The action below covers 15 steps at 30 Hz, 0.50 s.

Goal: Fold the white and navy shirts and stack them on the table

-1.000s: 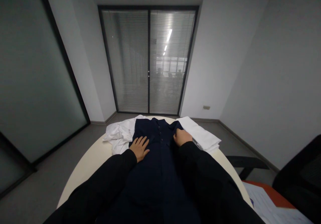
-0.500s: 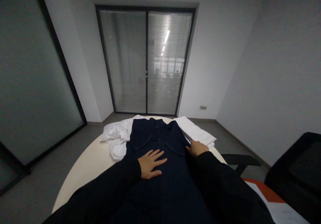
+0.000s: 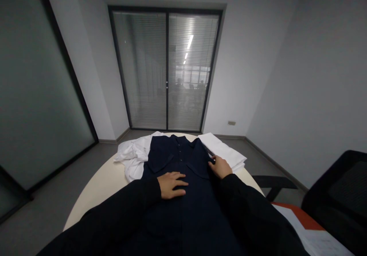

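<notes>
A dark navy shirt point(image 3: 197, 206) lies spread on the round table, its collar at the far side and its buttons up the middle. My left hand point(image 3: 171, 185) rests on the front of it, fingers stretched out and slightly apart, holding nothing. At the shirt's right edge, below the shoulder, my right hand point(image 3: 221, 167) has its fingers bent around the cloth; the fingertips are partly hidden. Beyond that hand is a folded white cloth point(image 3: 225, 151). A crumpled white cloth point(image 3: 133, 156) lies along the shirt's left side.
The pale round table point(image 3: 94, 195) curves away on the left. To the right stand a black chair point(image 3: 341, 191) and, near the table, papers point(image 3: 312, 235) with an orange-red item point(image 3: 301, 216). A glass door with blinds point(image 3: 166, 72) is set in the far wall.
My right hand has shifted slightly left and up along the shirt's edge. My left hand stays on the shirt front, its fingers less spread than before.
</notes>
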Tool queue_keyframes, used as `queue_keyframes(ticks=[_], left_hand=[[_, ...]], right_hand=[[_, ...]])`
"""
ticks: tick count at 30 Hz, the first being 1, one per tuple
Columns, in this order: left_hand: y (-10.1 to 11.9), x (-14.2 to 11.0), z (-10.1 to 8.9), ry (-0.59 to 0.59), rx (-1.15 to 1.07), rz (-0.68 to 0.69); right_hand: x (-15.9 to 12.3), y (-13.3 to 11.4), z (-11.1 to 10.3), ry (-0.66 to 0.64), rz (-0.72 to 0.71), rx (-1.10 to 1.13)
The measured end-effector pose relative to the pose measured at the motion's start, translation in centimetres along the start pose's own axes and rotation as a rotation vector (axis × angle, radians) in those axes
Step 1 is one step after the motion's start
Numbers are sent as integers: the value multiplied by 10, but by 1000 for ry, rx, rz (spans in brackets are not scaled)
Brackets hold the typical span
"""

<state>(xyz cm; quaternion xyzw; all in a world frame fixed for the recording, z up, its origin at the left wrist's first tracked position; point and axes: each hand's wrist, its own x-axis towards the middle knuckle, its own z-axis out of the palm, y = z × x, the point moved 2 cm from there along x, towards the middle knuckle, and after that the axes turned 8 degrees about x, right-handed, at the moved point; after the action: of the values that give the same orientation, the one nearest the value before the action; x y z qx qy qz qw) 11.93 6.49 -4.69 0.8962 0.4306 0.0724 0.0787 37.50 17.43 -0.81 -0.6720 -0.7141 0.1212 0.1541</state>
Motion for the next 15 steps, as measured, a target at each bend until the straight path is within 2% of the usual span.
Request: queue_keyframes(ticks=[4, 8, 12, 15], left_hand=[[-5, 32, -12, 114, -211, -163], [-19, 63, -6, 150, -630, -369], [-27, 84, 8, 109, -976, -412], [-29, 92, 15, 155, -1083, -424]], right_hand=[[-11, -23, 2, 58, -119, -4], [-27, -47, 11, 31, -312, 28], [-44, -63, 18, -64, -432, 68], [-57, -70, 18, -176, -461, 39]])
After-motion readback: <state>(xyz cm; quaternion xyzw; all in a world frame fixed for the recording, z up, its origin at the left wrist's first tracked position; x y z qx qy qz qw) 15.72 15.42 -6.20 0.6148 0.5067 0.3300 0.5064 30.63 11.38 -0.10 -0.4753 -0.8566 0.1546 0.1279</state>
